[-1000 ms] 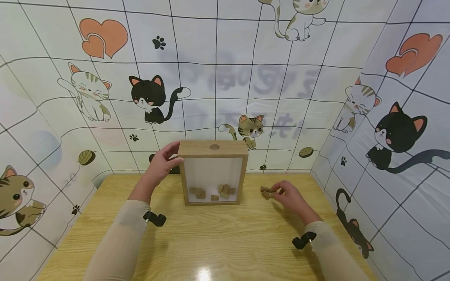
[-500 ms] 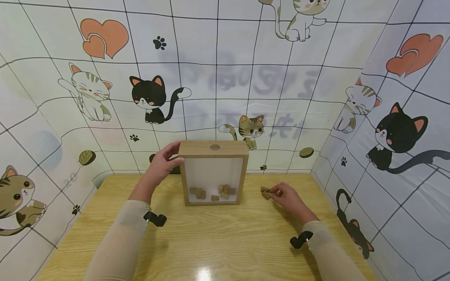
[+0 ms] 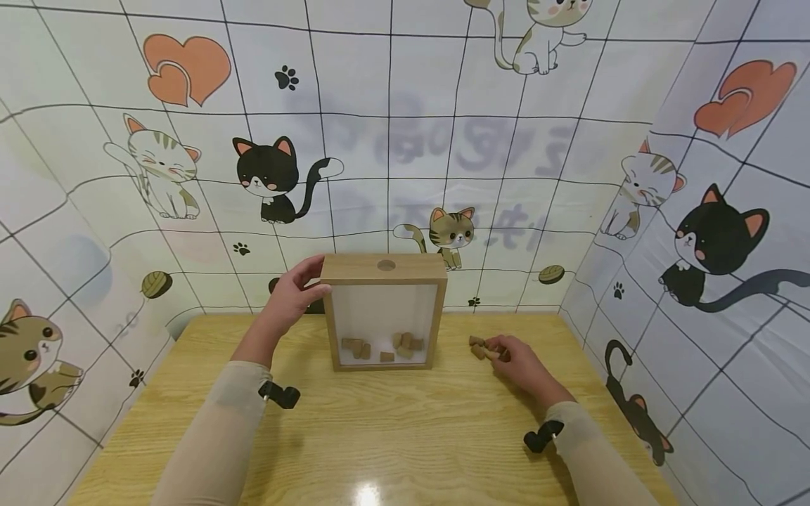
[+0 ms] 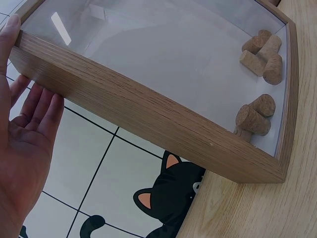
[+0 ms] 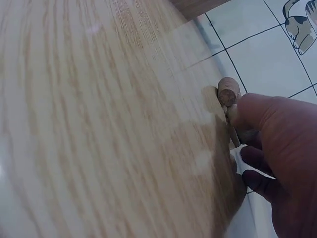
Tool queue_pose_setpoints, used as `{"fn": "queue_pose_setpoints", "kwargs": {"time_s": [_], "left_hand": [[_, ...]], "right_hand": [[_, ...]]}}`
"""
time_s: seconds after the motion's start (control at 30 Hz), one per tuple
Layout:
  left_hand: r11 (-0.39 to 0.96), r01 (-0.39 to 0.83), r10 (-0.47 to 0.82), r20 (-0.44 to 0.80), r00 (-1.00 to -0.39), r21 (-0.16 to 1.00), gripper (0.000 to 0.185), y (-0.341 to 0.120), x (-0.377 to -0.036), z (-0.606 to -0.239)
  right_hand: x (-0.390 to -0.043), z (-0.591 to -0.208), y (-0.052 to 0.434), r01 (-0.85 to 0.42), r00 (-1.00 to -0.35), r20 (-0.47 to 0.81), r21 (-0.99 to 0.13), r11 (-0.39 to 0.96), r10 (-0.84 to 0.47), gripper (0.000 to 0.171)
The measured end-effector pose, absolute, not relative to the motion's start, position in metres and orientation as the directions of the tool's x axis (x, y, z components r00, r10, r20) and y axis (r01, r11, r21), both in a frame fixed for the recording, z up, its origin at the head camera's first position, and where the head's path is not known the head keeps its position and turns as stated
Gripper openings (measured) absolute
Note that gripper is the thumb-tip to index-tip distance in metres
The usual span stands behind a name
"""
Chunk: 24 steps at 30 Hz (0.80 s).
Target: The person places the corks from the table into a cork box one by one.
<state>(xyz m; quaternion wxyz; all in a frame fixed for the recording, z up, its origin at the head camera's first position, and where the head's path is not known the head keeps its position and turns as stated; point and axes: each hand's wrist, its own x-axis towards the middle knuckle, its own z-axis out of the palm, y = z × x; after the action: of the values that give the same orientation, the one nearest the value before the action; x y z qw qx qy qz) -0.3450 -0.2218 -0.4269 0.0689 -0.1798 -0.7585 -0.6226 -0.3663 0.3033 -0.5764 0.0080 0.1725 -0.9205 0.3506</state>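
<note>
Steadying a glass-fronted wooden box while reaching into loose corks on the table.

Resting at centre-left of the head view, the left hand (image 3: 292,295) is lying with straight, relaxed fingers against the upper left corner of the upright light-oak box with a clear front pane (image 3: 382,311); the right hand (image 3: 520,357), at lower right of centre, is curling its fingertips round one of the small brown cylindrical corks (image 3: 479,346) lying in a cluster just right of the box. More corks (image 4: 261,53) are lying inside on the box floor. The round hole in the box top (image 3: 386,265) is sitting well up and left of the right hand. Being round, a cork could be rolling off across the pale wood-grain table (image 3: 392,436) if the pinch is slipping, and the box could be tipping if the left hand is easing off.
</note>
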Motion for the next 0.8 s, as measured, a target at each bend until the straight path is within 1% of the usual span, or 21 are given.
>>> {"fn": "queue_pose_setpoints", "kwargs": {"time_s": [0.07, 0.2, 0.33, 0.63, 0.8], "left_hand": [[0.156, 0.362, 0.19, 0.331, -0.924, 0.919, 0.069, -0.222, -0.345, -0.427], [0.148, 0.357, 0.19, 0.328, -0.926, 0.922, 0.069, -0.221, -0.345, -0.427], [0.149, 0.357, 0.187, 0.328, -0.926, 0.922, 0.069, -0.222, -0.346, -0.428], [0.155, 0.356, 0.191, 0.326, -0.926, 0.921, 0.07, -0.222, -0.346, -0.428], [0.147, 0.35, 0.193, 0.32, -0.928, 0.925, 0.07, -0.222, -0.347, -0.428]], "right_hand": [[-0.365, -0.575, 0.303, -0.319, -0.944, 0.151, -0.651, 0.688, -0.294, 0.029], [-0.362, -0.569, 0.301, -0.296, -0.953, 0.17, -0.704, 0.646, -0.252, 0.029], [-0.361, -0.558, 0.298, -0.297, -0.953, 0.187, -0.738, 0.606, -0.239, 0.025], [-0.364, -0.528, 0.286, -0.41, -0.912, 0.315, -0.695, 0.591, -0.261, 0.022], [-0.36, -0.503, 0.273, -0.44, -0.898, 0.353, -0.685, 0.58, -0.264, 0.024]]}}
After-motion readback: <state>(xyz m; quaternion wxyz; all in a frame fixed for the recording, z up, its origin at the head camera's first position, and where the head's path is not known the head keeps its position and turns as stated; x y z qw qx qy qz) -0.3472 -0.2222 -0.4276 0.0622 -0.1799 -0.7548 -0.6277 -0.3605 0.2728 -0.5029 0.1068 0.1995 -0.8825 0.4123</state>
